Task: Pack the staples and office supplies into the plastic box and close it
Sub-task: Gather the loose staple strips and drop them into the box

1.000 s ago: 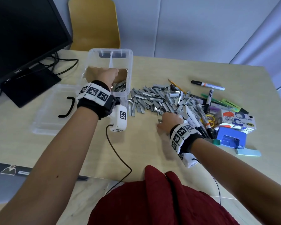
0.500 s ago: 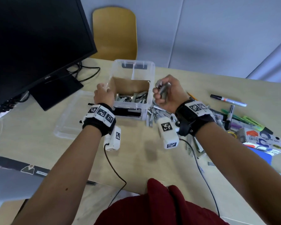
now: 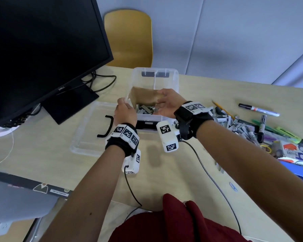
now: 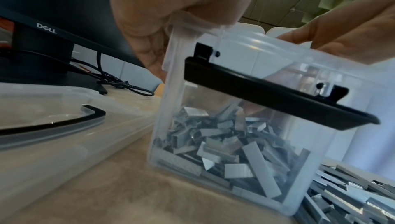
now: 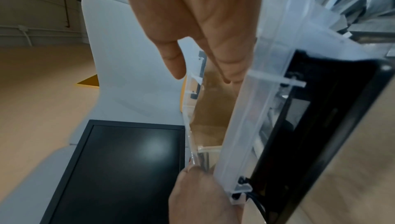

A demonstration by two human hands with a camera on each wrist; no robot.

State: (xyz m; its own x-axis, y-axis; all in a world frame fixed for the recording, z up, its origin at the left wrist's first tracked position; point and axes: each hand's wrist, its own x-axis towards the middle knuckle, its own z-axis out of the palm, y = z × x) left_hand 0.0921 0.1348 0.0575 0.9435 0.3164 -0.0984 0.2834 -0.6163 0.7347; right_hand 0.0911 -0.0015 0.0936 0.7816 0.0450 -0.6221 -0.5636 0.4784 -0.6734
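Right hand (image 3: 166, 103), emptied of its staples and now splayed over the plastic box (image 3: 175, 79), is adding to the staple strips (image 4: 224, 144) inside while the left hand (image 3: 125, 110) is gripping the rim.

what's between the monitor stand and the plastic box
In the head view, the clear lid with its black handle lies flat on the table between the monitor stand and plastic box.
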